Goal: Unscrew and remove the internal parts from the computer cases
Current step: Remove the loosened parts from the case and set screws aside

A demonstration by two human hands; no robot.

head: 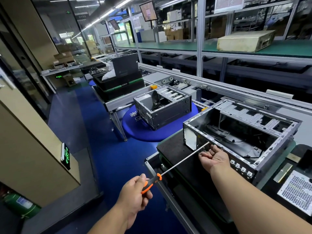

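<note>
The left hand [135,191] grips a long screwdriver [170,169], tip at the open computer case [239,132]. The right hand [213,157] pinches something small against its rear edge.

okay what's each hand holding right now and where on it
Left hand holds the long orange-and-black screwdriver by its handle. Right hand pinches something tiny at the open grey metal computer case; unclear what.

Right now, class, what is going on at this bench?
A person is taking apart an open computer case lying on a black mat. The left hand grips a long screwdriver by its orange and black handle, with the tip at the case's near rear panel. The right hand is at the same panel beside the tip, fingers curled; whether it pinches anything is unclear. A second opened case sits farther along on a blue stool.
</note>
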